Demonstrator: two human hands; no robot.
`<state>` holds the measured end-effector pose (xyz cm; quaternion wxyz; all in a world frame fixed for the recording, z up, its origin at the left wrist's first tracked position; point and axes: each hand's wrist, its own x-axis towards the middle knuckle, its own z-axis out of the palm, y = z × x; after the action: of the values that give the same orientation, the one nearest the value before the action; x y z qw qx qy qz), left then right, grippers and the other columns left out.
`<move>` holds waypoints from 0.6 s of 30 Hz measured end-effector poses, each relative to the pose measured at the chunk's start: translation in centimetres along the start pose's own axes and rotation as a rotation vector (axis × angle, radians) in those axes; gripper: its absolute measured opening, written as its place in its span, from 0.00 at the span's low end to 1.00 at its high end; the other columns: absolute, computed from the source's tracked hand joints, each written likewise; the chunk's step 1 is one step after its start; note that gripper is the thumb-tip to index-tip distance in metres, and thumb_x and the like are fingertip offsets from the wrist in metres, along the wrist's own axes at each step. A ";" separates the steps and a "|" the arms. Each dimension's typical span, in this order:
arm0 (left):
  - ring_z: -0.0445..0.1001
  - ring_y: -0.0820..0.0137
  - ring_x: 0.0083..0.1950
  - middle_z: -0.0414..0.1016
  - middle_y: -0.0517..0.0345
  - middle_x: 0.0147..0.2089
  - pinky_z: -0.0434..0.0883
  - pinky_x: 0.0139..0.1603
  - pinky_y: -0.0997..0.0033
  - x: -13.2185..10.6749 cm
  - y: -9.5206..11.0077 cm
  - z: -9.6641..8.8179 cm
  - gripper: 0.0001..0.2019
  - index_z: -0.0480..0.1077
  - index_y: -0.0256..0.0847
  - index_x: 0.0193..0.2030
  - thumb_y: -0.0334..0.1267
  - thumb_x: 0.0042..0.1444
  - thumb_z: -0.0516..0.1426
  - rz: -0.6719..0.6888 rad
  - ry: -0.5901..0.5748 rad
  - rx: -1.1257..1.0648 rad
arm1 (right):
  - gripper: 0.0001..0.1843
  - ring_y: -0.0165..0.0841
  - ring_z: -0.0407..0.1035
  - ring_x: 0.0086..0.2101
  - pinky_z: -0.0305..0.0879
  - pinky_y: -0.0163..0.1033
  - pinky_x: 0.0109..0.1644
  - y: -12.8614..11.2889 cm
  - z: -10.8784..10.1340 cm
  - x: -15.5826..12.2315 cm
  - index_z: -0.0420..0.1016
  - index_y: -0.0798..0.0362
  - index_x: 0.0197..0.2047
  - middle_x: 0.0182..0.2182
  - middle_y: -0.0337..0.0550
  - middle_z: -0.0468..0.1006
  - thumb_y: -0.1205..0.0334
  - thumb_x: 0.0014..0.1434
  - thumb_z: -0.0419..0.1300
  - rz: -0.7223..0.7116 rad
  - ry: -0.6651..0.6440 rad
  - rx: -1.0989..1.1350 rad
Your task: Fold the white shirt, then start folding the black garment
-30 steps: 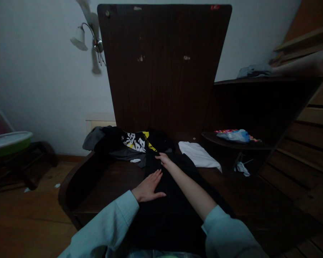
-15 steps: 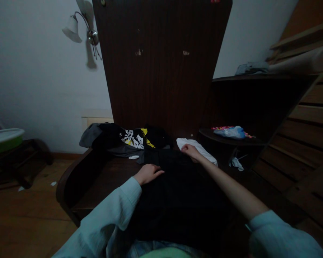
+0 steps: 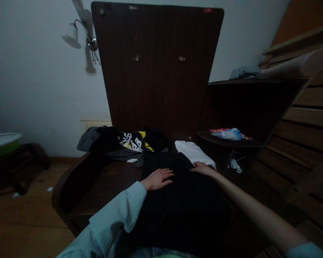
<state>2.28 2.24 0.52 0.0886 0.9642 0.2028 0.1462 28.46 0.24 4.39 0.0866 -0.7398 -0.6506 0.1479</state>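
Observation:
A black garment (image 3: 177,200) lies spread over the dark wooden bench seat and down towards my lap. Its exact kind is hard to make out in the dim light. My left hand (image 3: 158,178) rests flat on its upper part, fingers stretched out. At the garment's right edge, my right hand (image 3: 203,168) has its fingertips closed on the cloth. Just beyond that hand lies a folded white cloth (image 3: 195,153). Behind the garment is a pile of dark clothes (image 3: 102,141), one with a white and yellow print.
A curved wooden armrest (image 3: 61,190) bounds the bench on the left. A tall dark board (image 3: 158,71) stands behind it. To the right, corner shelves (image 3: 231,144) hold a plastic packet (image 3: 227,134). A green basin (image 3: 4,147) sits on a low stand at far left.
My right hand has moved down from beside the white cloth along the garment's right edge. My left hand has slid right and its fingers have spread. The view has shifted slightly.

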 end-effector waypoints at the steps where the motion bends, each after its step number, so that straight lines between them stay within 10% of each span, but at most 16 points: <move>1: 0.57 0.64 0.61 0.61 0.52 0.60 0.56 0.59 0.61 0.1 -0.1 0.0 0.20 0.61 0.42 0.55 0.45 0.59 0.47 -0.020 -0.020 -0.025 | 0.07 0.36 0.68 0.31 0.57 0.34 0.29 -0.7 -0.4 -0.4 0.70 0.57 0.29 0.28 0.45 0.74 0.61 0.49 0.56 -0.005 0.015 -0.050; 11: 0.71 0.65 0.46 0.74 0.54 0.41 0.64 0.50 0.68 3.6 -2.4 0.2 0.12 0.68 0.39 0.42 0.38 0.53 0.51 -0.474 0.172 -0.497 | 0.19 0.43 0.72 0.37 0.64 0.40 0.35 -11.4 2.5 -5.3 0.63 0.64 0.50 0.36 0.59 0.76 0.73 0.55 0.47 -0.247 0.131 -0.445; 18: 0.71 0.66 0.45 0.72 0.47 0.46 0.66 0.48 0.66 3.8 -3.3 1.0 0.28 0.48 0.31 0.60 0.43 0.56 0.49 -0.613 0.396 -0.654 | 0.17 0.42 0.72 0.38 0.65 0.41 0.37 -12.3 4.9 -5.8 0.65 0.61 0.47 0.40 0.56 0.75 0.74 0.54 0.46 -0.361 0.057 -0.361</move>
<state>4.67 6.71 -0.28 0.3855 0.7355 0.4336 0.3499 14.70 -4.09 4.38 -0.0037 -0.6190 -0.7854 -0.0092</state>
